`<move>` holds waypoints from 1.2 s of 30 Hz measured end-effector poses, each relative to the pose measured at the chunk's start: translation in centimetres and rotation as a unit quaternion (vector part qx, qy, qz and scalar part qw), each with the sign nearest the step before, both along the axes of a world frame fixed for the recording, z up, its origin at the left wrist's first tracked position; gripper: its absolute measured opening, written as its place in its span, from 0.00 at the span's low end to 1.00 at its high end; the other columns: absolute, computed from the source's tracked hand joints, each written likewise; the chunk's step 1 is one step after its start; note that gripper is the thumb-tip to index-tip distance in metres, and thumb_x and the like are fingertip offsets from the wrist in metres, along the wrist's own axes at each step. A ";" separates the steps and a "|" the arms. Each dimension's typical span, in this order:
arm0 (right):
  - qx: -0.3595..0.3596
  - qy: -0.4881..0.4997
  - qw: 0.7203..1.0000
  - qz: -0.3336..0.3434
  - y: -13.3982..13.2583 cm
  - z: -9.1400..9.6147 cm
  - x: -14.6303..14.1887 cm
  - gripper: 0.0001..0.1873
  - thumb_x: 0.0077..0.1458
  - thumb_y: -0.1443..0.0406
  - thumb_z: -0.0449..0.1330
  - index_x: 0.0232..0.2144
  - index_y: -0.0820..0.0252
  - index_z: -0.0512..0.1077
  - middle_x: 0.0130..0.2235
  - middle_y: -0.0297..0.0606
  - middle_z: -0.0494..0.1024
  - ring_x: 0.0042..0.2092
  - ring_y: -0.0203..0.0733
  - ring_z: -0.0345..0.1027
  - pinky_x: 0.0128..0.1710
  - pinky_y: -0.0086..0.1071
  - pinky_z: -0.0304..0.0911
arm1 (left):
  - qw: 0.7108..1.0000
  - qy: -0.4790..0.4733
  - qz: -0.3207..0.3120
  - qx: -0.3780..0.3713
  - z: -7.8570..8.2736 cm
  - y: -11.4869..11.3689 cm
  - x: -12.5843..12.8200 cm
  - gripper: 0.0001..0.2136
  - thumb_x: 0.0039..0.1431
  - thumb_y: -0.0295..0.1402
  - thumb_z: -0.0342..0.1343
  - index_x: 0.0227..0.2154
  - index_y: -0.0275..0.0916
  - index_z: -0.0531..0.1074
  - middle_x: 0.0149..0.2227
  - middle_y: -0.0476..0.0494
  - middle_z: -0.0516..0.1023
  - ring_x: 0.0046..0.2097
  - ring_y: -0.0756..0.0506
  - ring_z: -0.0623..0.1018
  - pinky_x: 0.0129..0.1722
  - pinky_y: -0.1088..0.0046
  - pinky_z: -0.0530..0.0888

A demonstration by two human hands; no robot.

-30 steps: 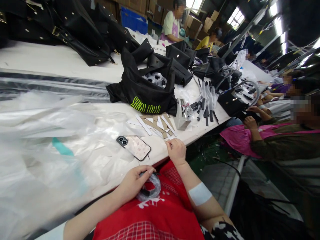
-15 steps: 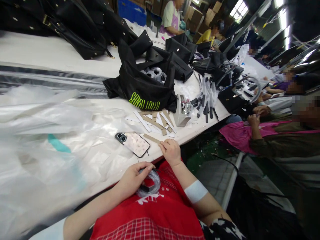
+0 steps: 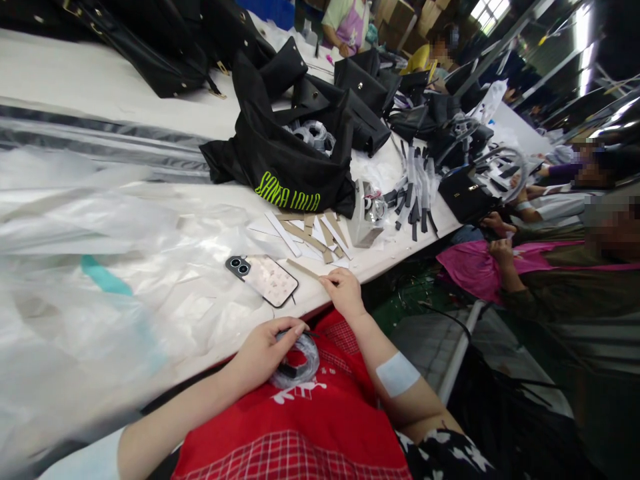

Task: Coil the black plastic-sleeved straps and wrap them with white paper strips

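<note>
While left hand [image 3: 267,348] holds a coil [image 3: 313,361] and right hand [image 3: 345,293] a strip [image 3: 304,268], a black bag [image 3: 280,160] contains rolls [image 3: 320,141].

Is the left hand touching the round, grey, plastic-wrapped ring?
Touching. The head view shows the left hand gripping the grey ring by its upper edge, thumb across it.
</note>
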State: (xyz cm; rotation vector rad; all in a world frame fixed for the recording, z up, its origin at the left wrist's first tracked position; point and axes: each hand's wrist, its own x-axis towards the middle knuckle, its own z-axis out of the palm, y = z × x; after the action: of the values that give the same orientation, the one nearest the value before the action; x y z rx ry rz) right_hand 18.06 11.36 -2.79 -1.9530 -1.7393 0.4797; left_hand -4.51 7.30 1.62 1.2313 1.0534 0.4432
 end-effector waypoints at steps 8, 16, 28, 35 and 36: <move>0.022 -0.178 0.982 0.063 -0.1 0.5 -0.9 0.11 0.62 0.64 0.53 0.35 0.60 0.75 0.37 0.43 0.75 0.42 0.44 0.66 0.46 0.35 0.59 | 1.000 -0.002 -0.020 -0.019 -0.2 -0.1 -0.2 0.17 0.58 0.47 0.52 0.36 0.39 0.77 0.27 0.51 0.76 0.21 0.52 0.67 0.22 0.77 0.65; -0.013 0.040 0.993 0.108 -3.9 12.4 -1.0 0.12 0.63 0.62 0.49 0.32 0.59 0.68 0.26 0.32 0.71 0.28 0.34 0.64 0.31 0.27 0.58 | 0.998 -0.015 -0.037 -0.045 0.3 0.3 -1.1 0.22 0.60 0.51 0.45 0.40 0.38 0.75 0.26 0.50 0.75 0.21 0.51 0.69 0.22 0.76 0.67; -0.176 -0.229 0.917 0.276 -8.2 14.9 -6.7 0.11 0.58 0.61 0.53 0.29 0.60 0.72 0.28 0.39 0.78 0.28 0.40 0.71 0.26 0.32 0.52 | 0.997 -0.022 -0.065 -0.046 0.1 0.4 -0.3 0.22 0.61 0.49 0.45 0.42 0.38 0.75 0.20 0.52 0.72 0.21 0.49 0.71 0.22 0.76 0.67; -0.179 -0.242 0.923 0.241 -6.7 12.0 -8.3 0.12 0.59 0.62 0.53 0.40 0.62 0.73 0.33 0.44 0.80 0.32 0.45 0.73 0.29 0.32 0.59 | 0.993 -0.031 -0.082 0.076 0.4 0.5 -0.2 0.17 0.62 0.43 0.44 0.30 0.38 0.74 0.29 0.47 0.78 0.33 0.45 0.76 0.38 0.72 0.72; -0.179 -0.222 0.928 0.241 -6.6 11.9 -7.8 0.11 0.58 0.61 0.55 0.39 0.61 0.73 0.33 0.42 0.80 0.32 0.44 0.73 0.30 0.32 0.58 | 0.992 -0.023 -0.082 0.088 0.4 0.5 -0.2 0.17 0.62 0.43 0.44 0.30 0.38 0.74 0.30 0.47 0.79 0.34 0.45 0.76 0.39 0.71 0.72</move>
State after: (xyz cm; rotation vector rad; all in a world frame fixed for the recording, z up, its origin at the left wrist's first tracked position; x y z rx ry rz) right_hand 10.22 4.71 9.11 -1.9665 -2.6103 0.5860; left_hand -4.73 7.80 1.98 1.4450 0.8789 0.4414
